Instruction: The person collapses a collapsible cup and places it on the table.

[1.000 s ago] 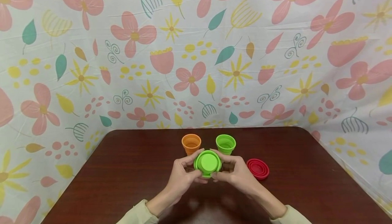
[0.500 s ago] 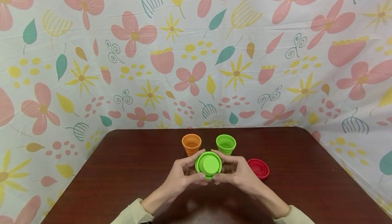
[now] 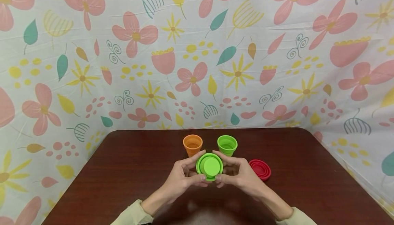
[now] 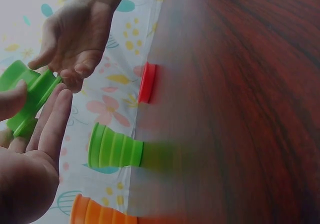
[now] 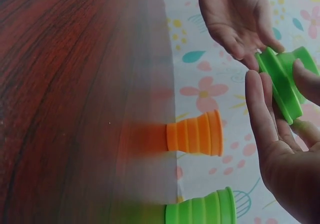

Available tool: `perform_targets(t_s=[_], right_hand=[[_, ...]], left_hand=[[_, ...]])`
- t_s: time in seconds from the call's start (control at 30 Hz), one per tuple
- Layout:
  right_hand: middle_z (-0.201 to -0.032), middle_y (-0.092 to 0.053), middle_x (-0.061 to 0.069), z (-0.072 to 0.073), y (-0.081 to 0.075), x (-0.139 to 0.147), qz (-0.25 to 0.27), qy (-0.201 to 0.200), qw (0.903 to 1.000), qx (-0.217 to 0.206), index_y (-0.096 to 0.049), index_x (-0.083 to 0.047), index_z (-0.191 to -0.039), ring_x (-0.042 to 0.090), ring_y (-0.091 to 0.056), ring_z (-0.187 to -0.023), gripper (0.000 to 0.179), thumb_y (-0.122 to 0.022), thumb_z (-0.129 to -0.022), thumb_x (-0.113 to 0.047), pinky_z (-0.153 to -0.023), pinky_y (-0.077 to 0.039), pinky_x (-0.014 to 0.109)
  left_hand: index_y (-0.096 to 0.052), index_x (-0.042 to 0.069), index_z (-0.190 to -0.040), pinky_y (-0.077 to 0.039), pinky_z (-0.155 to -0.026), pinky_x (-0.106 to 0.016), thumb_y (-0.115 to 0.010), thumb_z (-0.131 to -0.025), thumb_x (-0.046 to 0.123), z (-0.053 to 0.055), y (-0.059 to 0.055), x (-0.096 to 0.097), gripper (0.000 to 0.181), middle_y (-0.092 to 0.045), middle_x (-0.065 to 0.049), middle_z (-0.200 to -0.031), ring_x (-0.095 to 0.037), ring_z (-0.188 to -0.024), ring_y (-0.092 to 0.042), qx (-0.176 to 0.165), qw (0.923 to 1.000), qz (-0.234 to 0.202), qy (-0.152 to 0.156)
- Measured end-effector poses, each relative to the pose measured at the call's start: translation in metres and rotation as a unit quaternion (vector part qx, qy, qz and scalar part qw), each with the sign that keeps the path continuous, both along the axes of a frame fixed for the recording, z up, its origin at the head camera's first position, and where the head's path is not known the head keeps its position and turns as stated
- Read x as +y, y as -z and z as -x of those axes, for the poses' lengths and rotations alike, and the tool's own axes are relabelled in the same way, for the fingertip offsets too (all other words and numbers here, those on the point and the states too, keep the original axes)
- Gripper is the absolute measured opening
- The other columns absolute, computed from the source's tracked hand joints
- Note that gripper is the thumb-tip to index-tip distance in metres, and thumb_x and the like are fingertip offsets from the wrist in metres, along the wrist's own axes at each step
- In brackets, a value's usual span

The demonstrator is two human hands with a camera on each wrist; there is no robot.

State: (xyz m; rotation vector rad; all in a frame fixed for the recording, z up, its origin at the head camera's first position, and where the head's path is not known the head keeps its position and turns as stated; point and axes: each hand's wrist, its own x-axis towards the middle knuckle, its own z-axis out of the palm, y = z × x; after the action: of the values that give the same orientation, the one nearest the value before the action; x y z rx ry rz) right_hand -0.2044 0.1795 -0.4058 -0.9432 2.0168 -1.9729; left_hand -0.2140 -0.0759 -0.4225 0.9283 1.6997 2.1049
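Observation:
A green collapsible cup (image 3: 211, 167) is held above the table, its base turned up toward the head camera and its body partly folded. My left hand (image 3: 180, 179) grips it from the left, thumb on the near rim and fingers behind. From the other side my right hand (image 3: 241, 176) holds the same rim, also with thumb and fingers. In the left wrist view the cup (image 4: 31, 97) shows side-on, with its base section sticking out past the wide rim. The right wrist view shows that stepped side of the cup (image 5: 282, 78) too.
Behind the hands, an orange cup (image 3: 192, 142) and another green cup (image 3: 227, 143) stand upright and extended on the dark wooden table (image 3: 138, 163). A red cup (image 3: 260, 169), folded flat, lies to the right. A flowered cloth (image 3: 197, 64) hangs behind the table.
The held green cup has shifted slightly down and right, and its base now faces a little further right. Both hands keep their grip; the cups on the table have not moved.

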Motion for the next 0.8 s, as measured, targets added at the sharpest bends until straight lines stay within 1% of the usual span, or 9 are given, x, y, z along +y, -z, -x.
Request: perform_targets(t_s=[0.07, 0.23, 0.33, 0.47, 0.6, 0.67, 0.8], right_hand=[[-0.111, -0.069, 0.029, -0.0003, -0.0002, 0.0007, 0.001, -0.003, 1.0000, -0.007, -0.045, -0.002, -0.159, 0.039, -0.074, -0.082, 0.069, -0.072, -0.096, 0.004, -0.075, -0.064, 0.055], [-0.112, -0.069, 0.030, -0.0003, 0.0002, 0.0025, 0.009, -0.017, 0.9997, -0.016, -0.039, 0.004, -0.160, 0.041, -0.074, -0.086, 0.068, -0.069, -0.098, 0.004, -0.075, -0.064, 0.055], [-0.114, -0.068, 0.029, -0.0004, 0.0005, 0.0040, 0.011, -0.024, 0.9994, -0.023, -0.036, 0.006, -0.160, 0.043, -0.073, -0.088, 0.066, -0.065, -0.101, 0.003, -0.075, -0.064, 0.056], [-0.115, -0.066, 0.028, -0.0005, 0.0002, 0.0060, 0.010, -0.027, 0.9989, -0.038, -0.037, 0.005, -0.160, 0.041, -0.073, -0.091, 0.060, -0.060, -0.105, -0.001, -0.077, -0.063, 0.058], [-0.112, -0.068, 0.026, -0.0010, -0.0017, 0.0069, 0.008, -0.022, 0.9984, -0.052, -0.040, 0.003, -0.160, 0.037, -0.073, -0.091, 0.054, -0.056, -0.109, -0.006, -0.075, -0.064, 0.056], [-0.109, -0.070, 0.025, -0.0011, -0.0029, 0.0068, 0.009, -0.020, 0.9981, -0.058, -0.040, 0.002, -0.160, 0.037, -0.073, -0.089, 0.052, -0.054, -0.110, -0.009, -0.073, -0.065, 0.054], [-0.104, -0.071, 0.023, -0.0010, -0.0041, 0.0062, 0.011, -0.018, 0.9981, -0.059, -0.041, 0.003, -0.159, 0.038, -0.071, -0.086, 0.051, -0.052, -0.111, -0.011, -0.069, -0.065, 0.052]], left_hand=[[-0.042, 0.016, -0.163, -0.061, -0.085, -0.057, -0.070, -0.097, -0.006, 0.0003, -0.0001, 0.0000, 0.075, -0.060, -0.020, -0.146, -0.050, -0.098, -0.072, 0.001, 1.0000, -0.004, 0.002], [-0.040, 0.014, -0.163, -0.063, -0.084, -0.054, -0.070, -0.097, -0.006, 0.0010, -0.0004, -0.0002, 0.075, -0.058, -0.021, -0.148, -0.035, -0.096, -0.076, 0.004, 0.9999, -0.010, 0.007], [-0.041, 0.014, -0.163, -0.062, -0.083, -0.055, -0.071, -0.097, -0.005, 0.0007, -0.0006, -0.0004, 0.075, -0.059, -0.020, -0.148, -0.033, -0.096, -0.076, 0.003, 1.0000, -0.006, 0.005], [-0.045, 0.012, -0.161, -0.062, -0.082, -0.058, -0.072, -0.097, -0.005, 0.0004, -0.0011, -0.0005, 0.072, -0.061, -0.018, -0.146, -0.031, -0.098, -0.076, 0.006, 1.0000, 0.003, -0.005], [-0.049, 0.005, -0.158, -0.060, -0.081, -0.062, -0.074, -0.095, -0.005, 0.0003, -0.0020, 0.0000, 0.069, -0.065, -0.018, -0.134, -0.026, -0.096, -0.074, 0.019, 0.9996, 0.007, -0.021], [-0.050, 0.003, -0.156, -0.061, -0.080, -0.061, -0.076, -0.094, -0.004, 0.0001, -0.0025, 0.0003, 0.067, -0.066, -0.017, -0.130, -0.024, -0.092, -0.073, 0.033, 0.9989, 0.014, -0.031], [-0.055, 0.006, -0.154, -0.061, -0.078, -0.062, -0.076, -0.092, -0.005, -0.0004, -0.0036, 0.0009, 0.066, -0.067, -0.014, -0.129, -0.025, -0.086, -0.074, 0.055, 0.9974, 0.024, -0.039]])
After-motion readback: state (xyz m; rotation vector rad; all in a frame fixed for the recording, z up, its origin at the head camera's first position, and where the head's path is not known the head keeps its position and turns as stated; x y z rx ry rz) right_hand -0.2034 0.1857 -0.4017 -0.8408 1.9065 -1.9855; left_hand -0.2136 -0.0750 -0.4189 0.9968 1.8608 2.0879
